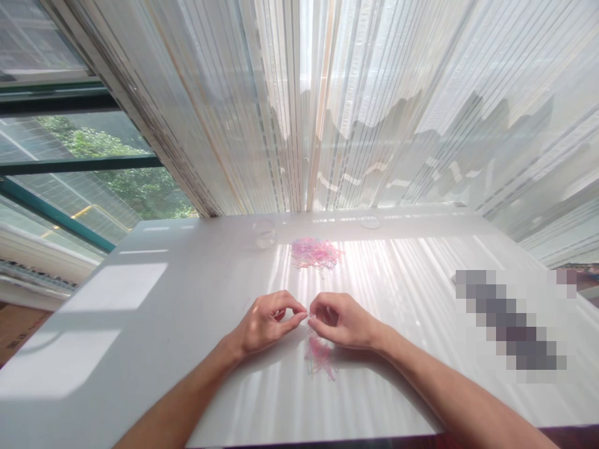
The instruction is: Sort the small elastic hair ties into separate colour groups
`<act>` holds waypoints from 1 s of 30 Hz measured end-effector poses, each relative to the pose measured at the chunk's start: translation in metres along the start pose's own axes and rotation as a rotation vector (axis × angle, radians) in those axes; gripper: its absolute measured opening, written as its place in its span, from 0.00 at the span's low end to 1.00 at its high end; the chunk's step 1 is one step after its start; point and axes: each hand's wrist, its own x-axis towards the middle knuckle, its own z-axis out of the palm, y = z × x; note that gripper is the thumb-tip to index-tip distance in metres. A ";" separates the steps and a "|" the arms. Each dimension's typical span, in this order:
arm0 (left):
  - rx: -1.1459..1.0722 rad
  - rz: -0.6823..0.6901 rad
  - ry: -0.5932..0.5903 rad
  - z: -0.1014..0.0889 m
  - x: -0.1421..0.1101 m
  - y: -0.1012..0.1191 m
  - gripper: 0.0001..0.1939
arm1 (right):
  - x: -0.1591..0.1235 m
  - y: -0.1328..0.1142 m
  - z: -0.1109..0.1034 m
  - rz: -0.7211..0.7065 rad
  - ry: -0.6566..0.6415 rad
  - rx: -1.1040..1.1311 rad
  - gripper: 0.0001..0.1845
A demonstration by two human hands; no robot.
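Note:
My left hand (269, 320) and my right hand (344, 321) meet above the middle of the white table, fingertips almost touching. Both are closed, each with thumb and forefinger in a pinch. Whatever lies between the fingertips is too small to make out. Just below them, on the tabletop, is a small pile of thin pink strands (321, 357), partly behind my right hand. Farther off, beyond both hands, sits a larger heap of thin pink and pale strands (316, 252).
A clear round container (264, 234) stands left of the larger heap, and a clear round lid-like disc (369, 222) lies to its right. The white table (196, 374) runs to a sheer curtain (299, 106). A blurred-out patch (515, 324) covers the right side.

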 end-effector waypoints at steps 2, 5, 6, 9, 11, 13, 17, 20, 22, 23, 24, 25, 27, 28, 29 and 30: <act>0.008 0.017 0.006 0.000 0.000 0.001 0.06 | 0.001 0.000 0.000 -0.021 0.020 -0.021 0.06; 0.023 0.044 0.022 0.001 0.000 0.002 0.05 | 0.001 0.002 -0.001 -0.036 0.048 -0.045 0.07; 0.028 0.054 0.030 0.001 0.000 0.003 0.05 | 0.002 0.003 -0.001 -0.036 0.055 -0.047 0.07; 0.042 0.084 0.054 0.001 0.001 0.003 0.04 | 0.002 0.006 0.000 -0.043 0.069 -0.056 0.07; 0.051 0.103 0.065 0.001 0.001 0.003 0.04 | 0.001 0.006 0.000 -0.049 0.071 -0.061 0.07; 0.061 0.123 0.078 0.001 0.001 0.002 0.04 | 0.001 0.007 0.001 -0.052 0.073 -0.062 0.07; 0.085 0.165 0.110 0.000 0.000 -0.001 0.04 | 0.001 0.008 0.002 -0.057 0.087 -0.057 0.07; 0.104 0.187 0.129 -0.002 0.000 -0.002 0.03 | 0.002 0.009 0.002 -0.058 0.101 -0.055 0.06; 0.115 0.194 0.139 -0.002 0.001 -0.003 0.03 | 0.003 0.010 0.002 -0.057 0.110 -0.054 0.05; 0.120 0.196 0.141 -0.002 0.001 -0.003 0.03 | 0.003 0.010 0.002 -0.056 0.114 -0.053 0.04; 0.124 0.196 0.141 -0.002 0.001 -0.003 0.03 | 0.003 0.011 0.002 -0.054 0.119 -0.051 0.04; 0.129 0.195 0.141 -0.002 0.001 -0.003 0.03 | 0.003 0.011 0.002 -0.053 0.124 -0.048 0.04; 0.137 0.190 0.139 -0.002 0.001 -0.003 0.04 | 0.003 0.013 0.003 -0.051 0.130 -0.043 0.04; 0.140 0.189 0.138 -0.002 0.001 -0.003 0.04 | 0.003 0.013 0.003 -0.051 0.132 -0.042 0.03; 0.142 0.188 0.137 -0.002 0.001 -0.004 0.04 | 0.003 0.013 0.003 -0.050 0.132 -0.040 0.03; 0.142 0.188 0.135 -0.002 0.001 -0.004 0.04 | 0.003 0.014 0.004 -0.050 0.132 -0.040 0.03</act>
